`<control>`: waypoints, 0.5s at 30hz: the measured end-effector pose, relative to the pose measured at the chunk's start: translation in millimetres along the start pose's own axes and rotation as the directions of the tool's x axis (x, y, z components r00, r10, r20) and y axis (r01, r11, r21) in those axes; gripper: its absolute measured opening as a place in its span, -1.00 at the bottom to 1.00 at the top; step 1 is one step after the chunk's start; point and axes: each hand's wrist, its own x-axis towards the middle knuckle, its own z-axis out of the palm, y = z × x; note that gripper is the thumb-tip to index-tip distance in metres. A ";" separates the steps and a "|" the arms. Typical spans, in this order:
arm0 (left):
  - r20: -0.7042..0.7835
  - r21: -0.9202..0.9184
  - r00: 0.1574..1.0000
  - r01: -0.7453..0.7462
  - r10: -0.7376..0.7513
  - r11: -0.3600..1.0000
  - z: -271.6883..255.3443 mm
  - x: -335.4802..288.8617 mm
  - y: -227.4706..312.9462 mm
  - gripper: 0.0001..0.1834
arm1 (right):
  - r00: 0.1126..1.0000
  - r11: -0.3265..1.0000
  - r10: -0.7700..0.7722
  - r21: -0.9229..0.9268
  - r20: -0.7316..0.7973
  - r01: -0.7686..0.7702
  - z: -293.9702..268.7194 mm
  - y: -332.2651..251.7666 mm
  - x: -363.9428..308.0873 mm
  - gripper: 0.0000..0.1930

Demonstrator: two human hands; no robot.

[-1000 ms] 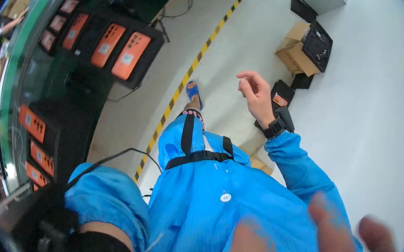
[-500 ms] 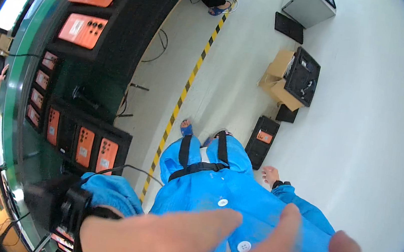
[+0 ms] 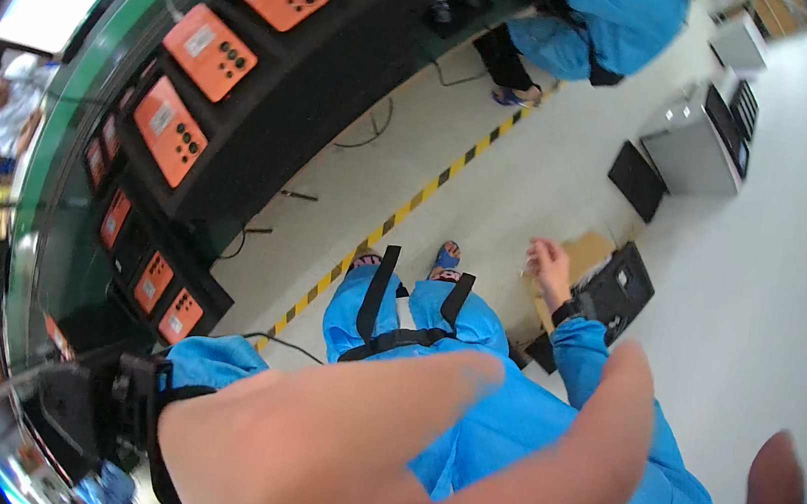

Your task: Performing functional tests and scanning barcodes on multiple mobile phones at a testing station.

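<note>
Large and close in the foreground, my left hand (image 3: 329, 444) spreads its fingers in front of my blue work coat (image 3: 501, 445); nothing is in it. A black device (image 3: 102, 407) is strapped at that wrist. My right hand (image 3: 550, 267) is held out lower down with its fingers apart and loosely bent, and no object shows in it. Behind it, partly hidden, are a cardboard box (image 3: 587, 252) and a black tray (image 3: 621, 289). Neither hand visibly touches anything. To the left, several orange phones (image 3: 170, 131) lie back side up in black trays.
The curved bench with a green edge (image 3: 57, 159) runs along the left. A yellow-black floor stripe (image 3: 409, 209) passes beside my feet. A person in blue (image 3: 603, 25) is at the far end of the bench. A grey cabinet (image 3: 688, 151) and a black panel (image 3: 638, 182) stand at the right.
My view has turned and moved forward along the bench, bringing the person in blue and the cabinet closer. My right hand has swung forward, now in front of the cardboard box. My left hand stays spread.
</note>
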 end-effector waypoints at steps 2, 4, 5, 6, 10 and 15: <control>-0.041 0.021 0.998 0.051 -0.051 0.998 -3.0 9.4 -6.5 -0.63 | 0.991 0.991 -0.130 -0.019 -0.016 0.129 1.4 -75.1 30.4 -0.75; -0.078 0.033 0.993 0.089 -0.086 0.995 -7.9 17.4 -16.0 -0.63 | 0.942 0.947 -0.321 0.006 0.094 0.322 12.7 -136.0 51.8 -0.76; -0.107 0.045 0.989 0.112 -0.107 0.993 -12.2 18.9 -19.4 -0.62 | 0.853 0.870 -0.492 0.058 0.172 0.490 23.3 -170.2 57.7 -0.76; -0.133 0.054 0.982 0.142 -0.134 0.988 -15.7 18.5 -24.2 -0.62 | 0.774 0.838 -0.532 0.082 0.345 0.539 41.7 -209.3 51.7 -0.71; -0.216 0.036 0.953 0.224 -0.211 0.974 -37.4 9.1 -57.8 -0.62 | 0.281 0.662 -0.514 0.166 0.811 0.731 108.7 -335.1 11.9 -0.58; -0.314 0.018 0.907 0.300 -0.279 0.954 -73.0 -0.6 -75.0 -0.62 | -0.266 0.515 -0.472 0.508 0.841 0.691 169.3 -424.8 -21.1 -0.63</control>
